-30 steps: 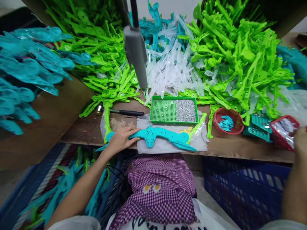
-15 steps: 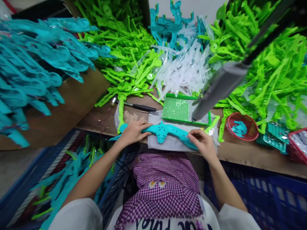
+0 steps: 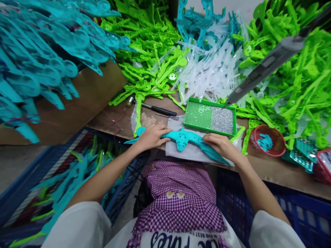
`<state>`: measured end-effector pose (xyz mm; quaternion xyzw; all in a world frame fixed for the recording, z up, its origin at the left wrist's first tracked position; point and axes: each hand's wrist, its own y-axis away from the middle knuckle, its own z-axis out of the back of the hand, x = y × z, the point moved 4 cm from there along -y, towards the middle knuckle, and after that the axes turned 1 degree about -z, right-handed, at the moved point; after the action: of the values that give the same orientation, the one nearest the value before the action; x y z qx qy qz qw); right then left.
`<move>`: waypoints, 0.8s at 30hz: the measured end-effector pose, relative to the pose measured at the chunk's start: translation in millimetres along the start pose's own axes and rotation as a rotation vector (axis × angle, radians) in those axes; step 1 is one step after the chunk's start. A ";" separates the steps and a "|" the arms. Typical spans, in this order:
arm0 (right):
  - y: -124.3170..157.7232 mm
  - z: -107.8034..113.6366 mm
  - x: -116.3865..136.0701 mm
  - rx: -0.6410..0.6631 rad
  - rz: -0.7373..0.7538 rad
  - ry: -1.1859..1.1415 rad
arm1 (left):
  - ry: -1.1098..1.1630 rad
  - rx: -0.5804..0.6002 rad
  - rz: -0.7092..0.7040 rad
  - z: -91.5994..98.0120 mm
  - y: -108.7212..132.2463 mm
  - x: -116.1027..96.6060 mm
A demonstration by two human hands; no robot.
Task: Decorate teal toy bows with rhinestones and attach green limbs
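Note:
A long turquoise plastic part (image 3: 182,140), shaped like a winged creature with a small head at its middle, lies across a grey cloth (image 3: 176,151) at the bench's front edge. My left hand (image 3: 153,136) is closed around its left wing, whose end pokes out beyond the wrist. On the right wing, my right hand (image 3: 219,143) grips the upper edge with fingers pressed together; the wing's tip extends below the palm. Just behind the part is a green tray (image 3: 198,115) with many small silver screws on its right side. A grey electric screwdriver (image 3: 266,67) hangs above that tray.
A hammer (image 3: 162,110) lies behind my left hand. Heaps of green parts (image 3: 152,65), clear plastic pieces (image 3: 209,72) and turquoise parts (image 3: 51,58) surround the bench. A red basket (image 3: 278,151) of small turquoise pieces stands right; blue crates (image 3: 305,213) sit below.
My right hand has shifted its hold inward along the right wing, baring more of its tip. The screwdriver has swung up and right, uncovering the screws. The whole view has shifted slightly.

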<state>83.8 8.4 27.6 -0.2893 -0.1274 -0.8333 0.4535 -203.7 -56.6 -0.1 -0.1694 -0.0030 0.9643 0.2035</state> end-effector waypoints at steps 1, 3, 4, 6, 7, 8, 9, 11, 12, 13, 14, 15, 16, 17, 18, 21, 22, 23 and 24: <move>-1.1 0.7 -0.9 0.026 0.009 0.008 | -0.001 -0.003 -0.003 0.3 -0.1 -0.3; -3.7 2.5 -1.5 0.084 0.036 0.017 | -0.002 -0.005 -0.004 0.8 -0.3 -0.7; -5.2 3.7 -1.2 0.109 0.052 0.019 | -0.001 -0.003 -0.004 1.0 -0.4 -0.9; -8.5 6.2 0.3 0.147 0.087 0.021 | 0.003 -0.003 -0.001 1.6 -0.4 -1.4; -10.0 7.1 1.0 0.159 0.104 0.027 | 0.006 -0.001 0.001 1.9 -0.4 -1.6; -11.2 7.5 1.3 0.171 0.118 0.035 | 0.009 0.000 0.003 2.1 -0.3 -1.8; -11.9 7.4 1.2 0.177 0.133 0.045 | 0.012 0.001 0.005 2.2 -0.3 -1.9; -11.5 5.3 -1.0 0.178 0.157 0.057 | 0.017 0.004 0.007 2.1 -0.4 -2.0; -10.4 3.4 -3.0 0.167 0.164 0.058 | 0.019 0.003 0.008 2.0 -0.5 -1.9; -9.0 1.0 -5.6 0.146 0.167 0.057 | 0.021 0.001 0.008 1.9 -0.6 -1.7; -7.4 -1.6 -8.7 0.116 0.165 0.060 | 0.023 0.000 0.007 1.8 -0.7 -1.5; -5.7 -4.4 -11.8 0.082 0.158 0.068 | 0.023 -0.001 0.004 1.7 -0.9 -1.4; -4.1 -7.4 -14.8 0.049 0.149 0.082 | 0.021 -0.001 0.000 1.5 -1.1 -1.4; -2.7 -10.4 -17.2 0.021 0.142 0.100 | 0.018 0.000 -0.004 1.5 -1.2 -1.5; -1.7 -13.4 -19.1 0.003 0.140 0.116 | 0.015 0.002 -0.006 1.5 -1.2 -1.6; -0.9 -19.9 -20.8 -0.005 0.160 0.142 | 0.006 0.005 -0.006 1.9 -0.6 -1.9; -1.4 -20.8 -20.7 0.001 0.167 0.144 | 0.005 0.006 -0.005 1.9 -0.3 -1.9; -2.3 -21.1 -20.5 0.007 0.172 0.144 | 0.005 0.005 -0.005 1.9 0.0 -1.9; -3.5 -20.7 -20.3 0.011 0.174 0.143 | 0.006 0.005 -0.006 1.7 0.0 -1.8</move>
<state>81.9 14.4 -0.9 -0.2364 -0.0737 -0.8086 0.5337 -202.6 -57.3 2.1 -0.1715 -0.0005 0.9632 0.2067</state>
